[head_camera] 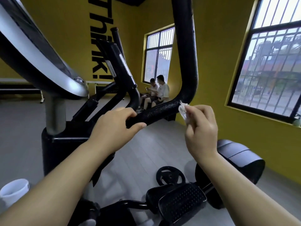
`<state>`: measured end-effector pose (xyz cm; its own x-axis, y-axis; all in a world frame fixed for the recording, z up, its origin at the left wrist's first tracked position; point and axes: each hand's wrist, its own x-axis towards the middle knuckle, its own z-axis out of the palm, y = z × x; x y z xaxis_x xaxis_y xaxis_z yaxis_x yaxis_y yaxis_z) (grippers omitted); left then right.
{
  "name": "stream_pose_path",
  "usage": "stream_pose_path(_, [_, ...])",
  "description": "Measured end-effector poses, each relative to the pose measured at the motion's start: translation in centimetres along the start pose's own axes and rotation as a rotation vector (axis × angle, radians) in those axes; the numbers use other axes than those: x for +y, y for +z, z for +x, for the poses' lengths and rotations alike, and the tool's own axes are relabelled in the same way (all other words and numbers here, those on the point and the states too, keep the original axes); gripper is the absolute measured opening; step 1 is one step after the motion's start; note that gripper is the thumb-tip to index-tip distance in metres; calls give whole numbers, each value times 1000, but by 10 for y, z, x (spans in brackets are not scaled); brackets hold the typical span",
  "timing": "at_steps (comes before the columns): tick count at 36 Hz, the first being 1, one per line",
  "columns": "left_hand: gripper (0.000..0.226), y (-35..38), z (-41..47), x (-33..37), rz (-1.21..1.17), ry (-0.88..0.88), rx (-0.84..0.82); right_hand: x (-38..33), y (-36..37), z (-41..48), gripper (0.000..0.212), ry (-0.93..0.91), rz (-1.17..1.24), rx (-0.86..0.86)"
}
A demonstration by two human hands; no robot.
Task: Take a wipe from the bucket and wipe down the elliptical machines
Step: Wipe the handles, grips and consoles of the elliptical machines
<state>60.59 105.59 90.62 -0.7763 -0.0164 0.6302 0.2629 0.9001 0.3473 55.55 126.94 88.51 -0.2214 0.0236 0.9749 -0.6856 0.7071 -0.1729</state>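
Observation:
A black foam-covered elliptical handlebar (184, 66) rises in front of me and bends toward me at its lower end. My left hand (114, 126) is wrapped around that lower end of the bar. My right hand (202, 128) pinches a small crumpled white wipe (183, 109), which touches the bar at the bend. The machine's silver and black console (48, 62) slants across the upper left. A white bucket (13, 191) stands on the floor at the lower left, its contents hidden.
The elliptical's textured black pedal (180, 201) lies below my arms, with a black weight plate (170, 176) beside it and a black housing (239, 157) at right. Two people (156, 92) sit under a barred window (157, 54). Another elliptical (117, 66) stands behind. Yellow walls surround.

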Motion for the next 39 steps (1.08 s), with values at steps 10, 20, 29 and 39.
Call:
stream_pose_path(10, [42,12,29,49,-82,118,-6,32,4,58,24,591,500,-162])
stream_pose_path(20, [36,26,37,69,45,57,125,30,12,18,29,650,750,-621])
stream_pose_path(29, [33,27,25,80,108,-18,147,37,6,19,10,854,982,-443])
stream_pose_path(39, [36,24,16,88,97,-71,115,10,23,4,28,1314,1718,-455])
